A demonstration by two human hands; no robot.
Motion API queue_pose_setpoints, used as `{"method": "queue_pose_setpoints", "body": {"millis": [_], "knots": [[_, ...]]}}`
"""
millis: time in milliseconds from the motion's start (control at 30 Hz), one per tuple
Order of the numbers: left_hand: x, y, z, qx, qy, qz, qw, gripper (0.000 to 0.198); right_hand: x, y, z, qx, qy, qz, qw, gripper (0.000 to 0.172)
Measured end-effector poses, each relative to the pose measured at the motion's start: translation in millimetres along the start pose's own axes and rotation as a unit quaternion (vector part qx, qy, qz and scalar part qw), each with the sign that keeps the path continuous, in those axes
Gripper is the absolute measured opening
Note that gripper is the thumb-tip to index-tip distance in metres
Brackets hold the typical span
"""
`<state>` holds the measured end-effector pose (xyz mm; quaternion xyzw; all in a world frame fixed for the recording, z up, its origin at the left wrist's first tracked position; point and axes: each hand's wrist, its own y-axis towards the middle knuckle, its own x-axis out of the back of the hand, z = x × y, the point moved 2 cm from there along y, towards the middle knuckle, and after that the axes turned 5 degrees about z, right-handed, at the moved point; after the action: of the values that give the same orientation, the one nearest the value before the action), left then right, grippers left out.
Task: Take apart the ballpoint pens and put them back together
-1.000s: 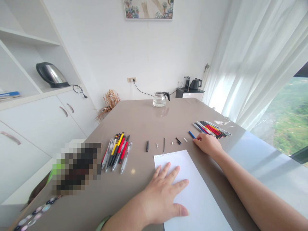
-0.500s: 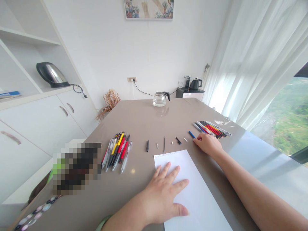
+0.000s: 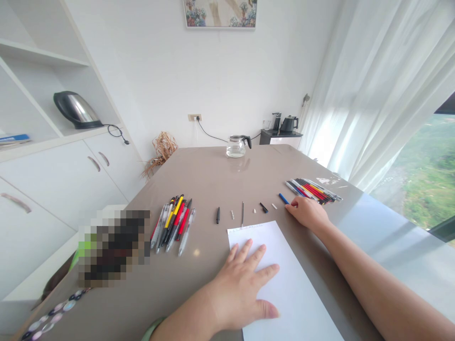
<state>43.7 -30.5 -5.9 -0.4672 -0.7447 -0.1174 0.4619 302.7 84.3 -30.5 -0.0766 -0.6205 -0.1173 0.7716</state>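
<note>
My left hand (image 3: 243, 286) lies flat with fingers spread on a white sheet of paper (image 3: 287, 289) at the near edge of the grey-brown table (image 3: 213, 175). My right hand (image 3: 308, 212) rests on the table further out, fingers curled down, its fingertips beside a short blue pen part (image 3: 283, 198). A row of small pen parts lies beyond the paper: a black cap (image 3: 217, 215), a thin refill (image 3: 242, 214) and a black piece (image 3: 263, 208). A bunch of assembled pens (image 3: 173, 222) lies to the left, and a bunch of refills and barrels (image 3: 313, 190) to the right.
A glass coffee pot (image 3: 237, 146) stands at the table's far end. A steel kettle (image 3: 76, 111) sits on the white shelf unit at left. White curtains (image 3: 373, 90) hang along the window at right. A blurred patch (image 3: 112, 248) covers something at the table's left edge.
</note>
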Motion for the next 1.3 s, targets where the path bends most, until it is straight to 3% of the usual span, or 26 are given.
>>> {"method": "queue_pose_setpoints", "body": {"millis": [367, 500, 600, 867, 1300], "knots": [[-0.1, -1.4, 1.0, -0.004, 0.019, 0.004, 1.0, 0.064, -3.3, 2.6, -2.1, -0.003, 0.012, -0.004, 1.0, 0.039], [-0.2, -1.3, 1.0, -0.005, 0.015, 0.0, 1.0, 0.064, 7.6, -0.9, -3.1, -0.033, 0.046, -0.096, 0.994, 0.05], [0.0, -0.9, 1.1, -0.003, 0.01, -0.003, 1.0, 0.064, 19.1, -5.6, -4.2, -0.047, 0.07, -0.166, 0.983, 0.045], [2.3, -1.5, -1.6, 0.003, 0.004, 0.001, 1.0, 0.063, 29.9, -11.5, -4.5, -0.049, 0.116, -0.227, 0.966, 0.037], [-0.5, -1.7, 1.8, -0.003, 0.012, -0.001, 1.0, 0.065, 23.2, -3.3, -11.7, -0.062, 0.121, -0.18, 0.974, 0.036]]}}
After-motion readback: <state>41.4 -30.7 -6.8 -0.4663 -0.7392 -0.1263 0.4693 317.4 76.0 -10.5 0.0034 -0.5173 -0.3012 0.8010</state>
